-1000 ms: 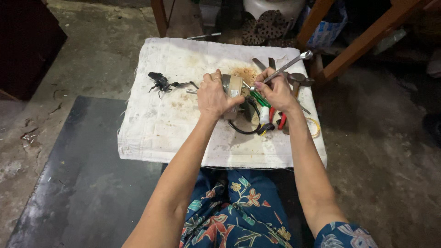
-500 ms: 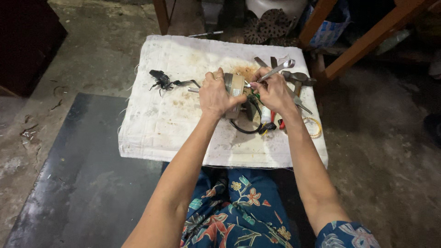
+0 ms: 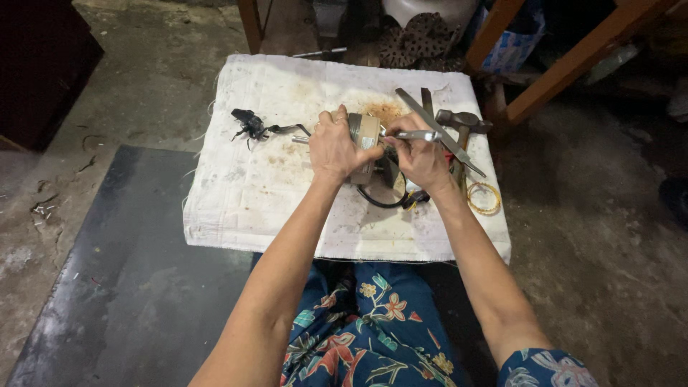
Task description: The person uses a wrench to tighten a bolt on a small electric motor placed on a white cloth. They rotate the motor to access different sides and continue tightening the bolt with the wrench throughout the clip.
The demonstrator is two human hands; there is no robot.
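Cloth (image 3: 244, 208), white, coarse and rust-stained, covers the low table at the middle of the frame. Left hand (image 3: 334, 147) is clenched around a drum-shaped metal motor (image 3: 365, 147) at centre, a thin shaft poking out to its left. Right hand (image 3: 423, 154) grips a slim silvery tool (image 3: 416, 135) laid against the motor's top. Black cable (image 3: 380, 201) loops beneath. Right of them lie a steel-headed hammer (image 3: 462, 122), flat metal blades (image 3: 437, 118) and yellow rings (image 3: 484, 198); a black clip (image 3: 249, 123) sits upper left.
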